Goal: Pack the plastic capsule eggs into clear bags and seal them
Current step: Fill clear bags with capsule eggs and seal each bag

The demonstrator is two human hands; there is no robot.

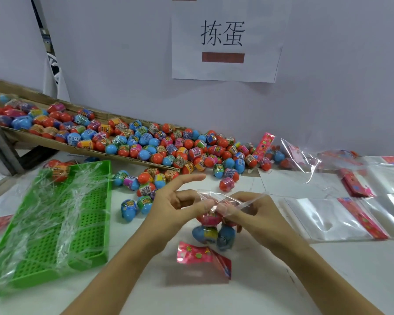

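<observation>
Nearest, hanging just above the white table [328,280]: one clear bag [214,230] with several capsule eggs inside, blue ones low and a red one above, its pink printed header flap [203,255] dangling at the bottom. Gripped at the top by both hands: left hand [180,208] pinching the film between thumb and curled fingers with the forefinger sticking out straight, right hand [246,212] with fingers curled round the film's open mouth. Filled, by the look of it, but seemingly not yet sealed.

Left and a little farther: green perforated tray [84,235], strewn with loose clear film and holding what looks like a single packed bag at its far end. Little finished output visible, then.

Right: flat empty bags [332,219] with pink strips, waiting.

Farther back: loose eggs [143,185] scattered on the table, then a large heap [146,142] spilling down a cardboard chute [55,142]. Most of the work judged still ahead.

Farthest: wall with a paper sign [223,37].
</observation>
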